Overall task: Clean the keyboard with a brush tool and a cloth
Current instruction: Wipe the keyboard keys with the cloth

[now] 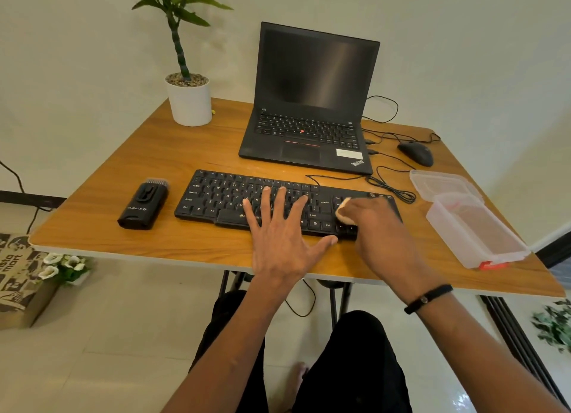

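Black wired keyboard (234, 196) flat on wooden worktop (173, 153), near front edge, just ahead of open black laptop (309, 116). Left hand (279, 236) spread flat, fingers straight, pressing on middle keys and spacebar area. Right hand (370, 224) over right end of keyboard, fingers curled round a pale cloth (342, 210) pressed against keys near arrow cluster; black band on right wrist. Black brush tool (143, 204) lying on worktop just left of keyboard, bristled end pointing away, untouched by either hand. Clear plastic box (482, 239) with open lid at right edge of worktop. Black mouse (415, 153) right of laptop. Potted plant (188, 100) at far left corner
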Motion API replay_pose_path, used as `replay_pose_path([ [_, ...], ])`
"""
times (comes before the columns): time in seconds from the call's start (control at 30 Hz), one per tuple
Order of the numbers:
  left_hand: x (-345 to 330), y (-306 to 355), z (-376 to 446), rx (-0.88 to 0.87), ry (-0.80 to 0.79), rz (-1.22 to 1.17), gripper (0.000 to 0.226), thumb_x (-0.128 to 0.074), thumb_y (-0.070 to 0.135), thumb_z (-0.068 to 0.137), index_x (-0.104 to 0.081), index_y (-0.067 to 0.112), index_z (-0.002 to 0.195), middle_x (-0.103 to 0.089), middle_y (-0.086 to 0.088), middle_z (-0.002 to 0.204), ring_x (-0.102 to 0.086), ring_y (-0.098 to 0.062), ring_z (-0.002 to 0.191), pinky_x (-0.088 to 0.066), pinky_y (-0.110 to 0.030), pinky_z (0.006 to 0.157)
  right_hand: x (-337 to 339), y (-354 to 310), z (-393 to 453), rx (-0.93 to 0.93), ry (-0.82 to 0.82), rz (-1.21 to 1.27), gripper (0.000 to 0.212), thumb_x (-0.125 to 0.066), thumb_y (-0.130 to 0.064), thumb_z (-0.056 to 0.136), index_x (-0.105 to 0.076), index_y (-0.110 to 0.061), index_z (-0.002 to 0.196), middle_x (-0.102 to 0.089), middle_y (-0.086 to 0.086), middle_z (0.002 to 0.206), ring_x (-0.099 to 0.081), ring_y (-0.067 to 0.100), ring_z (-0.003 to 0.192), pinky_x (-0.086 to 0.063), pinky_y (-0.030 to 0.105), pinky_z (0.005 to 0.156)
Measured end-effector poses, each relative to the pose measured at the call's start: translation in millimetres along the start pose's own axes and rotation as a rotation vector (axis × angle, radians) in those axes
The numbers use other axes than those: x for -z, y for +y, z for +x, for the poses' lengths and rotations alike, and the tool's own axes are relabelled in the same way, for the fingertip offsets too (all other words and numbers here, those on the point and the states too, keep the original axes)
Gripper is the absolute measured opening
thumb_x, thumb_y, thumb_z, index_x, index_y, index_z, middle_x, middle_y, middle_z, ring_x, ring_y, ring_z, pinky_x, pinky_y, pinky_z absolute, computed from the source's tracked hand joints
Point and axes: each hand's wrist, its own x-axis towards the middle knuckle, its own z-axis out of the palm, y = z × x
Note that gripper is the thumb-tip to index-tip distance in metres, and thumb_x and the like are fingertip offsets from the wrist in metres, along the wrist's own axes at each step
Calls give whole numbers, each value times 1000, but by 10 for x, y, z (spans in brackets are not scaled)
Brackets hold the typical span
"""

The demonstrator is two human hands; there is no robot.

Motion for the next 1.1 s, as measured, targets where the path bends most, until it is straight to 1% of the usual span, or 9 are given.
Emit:
replay_pose_path([
  [0.2, -5, 4, 0, 8, 14, -11, 101, -43, 95, 77, -24, 40, 160, -10, -5, 175, 13, -29, 160, 14, -65, 123, -78, -10, -1, 144, -54, -9, 46, -68, -10, 95, -61, -21, 139, -57, -2, 144, -39, 19, 138, -35, 32, 114],
  [0.4, -1, -2, -6, 6, 28, -30, 107, -43, 97, 75, -21, 37, 162, -10, -7, 174, 11, -30, 161, 12, -66, 123, 114, -74, -71, 286, -172, -163, 30, -66, -16, 97, -64, -25, 125, -62, -4, 128, -43, 18, 125, -45, 33, 103],
  [0.5, 13, -2, -9, 4, 10, -14, 107, -43, 96, 76, -18, 38, 162, -8, -7, 175, 13, -30, 160, 12, -66, 123, 328, -68, -33, 241, -265, -153, 21, -63, -13, 97, -68, -27, 112, -62, -1, 119, -51, 19, 118, -53, 34, 93],
  [0.6, 12, -4, -11, 3, 22, -25, 105, -44, 95, 76, -21, 39, 161, -10, -7, 174, 12, -31, 160, 11, -66, 123, 452, 20, 136, 182, -169, -164, 21, -67, -10, 91, -69, -25, 105, -65, 4, 115, -55, 23, 111, -57, 38, 84],
  [0.7, 13, -1, -9, 4, 29, -28, 103, -45, 94, 77, -23, 39, 160, -11, -8, 174, 12, -31, 160, 12, -66, 123, 428, 3, 272, 181, -83, -152, 31, -70, -5, 88, -70, -22, 114, -67, 4, 121, -53, 24, 117, -53, 35, 86],
  [0.8, 19, -4, -19, 2, 27, -33, 102, -45, 94, 77, -22, 38, 161, -10, -8, 174, 13, -30, 160, 12, -65, 123, 254, -66, 242, 179, -189, -53, 33, -70, -10, 93, -69, -23, 123, -66, 3, 130, -59, 21, 119, -53, 29, 90],
  [0.9, 6, -9, -13, 9, 26, -27, 103, -45, 94, 78, -20, 38, 161, -9, -8, 174, 14, -30, 160, 11, -65, 123, 150, -44, 104, 139, -192, 17, 39, -67, -7, 95, -67, -27, 129, -63, 4, 140, -59, 24, 128, -52, 35, 103],
  [1.0, -7, -7, 0, 18, 13, -6, 105, -44, 94, 78, -17, 38, 162, -6, -8, 175, 15, -31, 160, 12, -66, 123, 195, 105, -42, 155, -232, 11, 42, -64, 2, 93, -73, -27, 122, -60, 1, 147, -52, 25, 138, -46, 35, 112],
  [1.1, 10, 0, -5, 17, -4, 0, 106, -41, 96, 78, -16, 38, 162, -4, -8, 175, 17, -31, 160, 12, -66, 123, 232, 312, -72, 167, -281, -54, 37, -67, 2, 87, -76, -29, 105, -66, 0, 137, -58, 21, 127, -53, 35, 102],
])
